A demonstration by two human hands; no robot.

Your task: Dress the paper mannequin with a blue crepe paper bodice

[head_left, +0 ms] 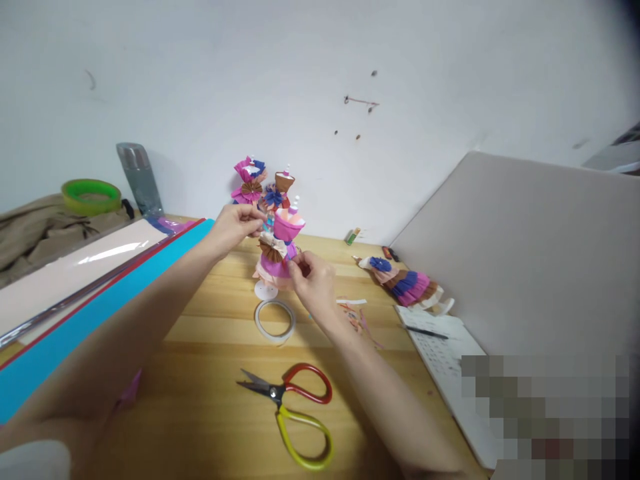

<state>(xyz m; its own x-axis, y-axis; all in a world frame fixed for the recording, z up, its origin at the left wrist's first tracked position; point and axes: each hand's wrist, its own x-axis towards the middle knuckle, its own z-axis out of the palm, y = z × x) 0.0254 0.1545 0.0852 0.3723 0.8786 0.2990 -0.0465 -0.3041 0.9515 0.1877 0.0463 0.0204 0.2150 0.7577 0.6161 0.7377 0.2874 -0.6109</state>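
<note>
A small dress form in a pink, white and brown paper dress (pixel 287 227) stands upright on a white round base, between my hands. My left hand (pixel 239 228) is at its upper left side, thumb and fingers pinched around a small blue piece. At the right side of the skirt, my right hand (pixel 314 283) has its thumb and fingers pressed together at the paper; what lies between them is too small to make out. Two more dressed forms (pixel 250 180) stand behind, near the wall.
Scissors (pixel 274 392) and a tape roll (pixel 275 321) lie in front on the wooden table. Another dressed form (pixel 400 280) lies at the right beside a notebook (pixel 435 333) and a grey panel (pixel 525 247). Coloured sheets (pixel 115 293), a bottle (pixel 140 177) and green tape (pixel 91 195) are left.
</note>
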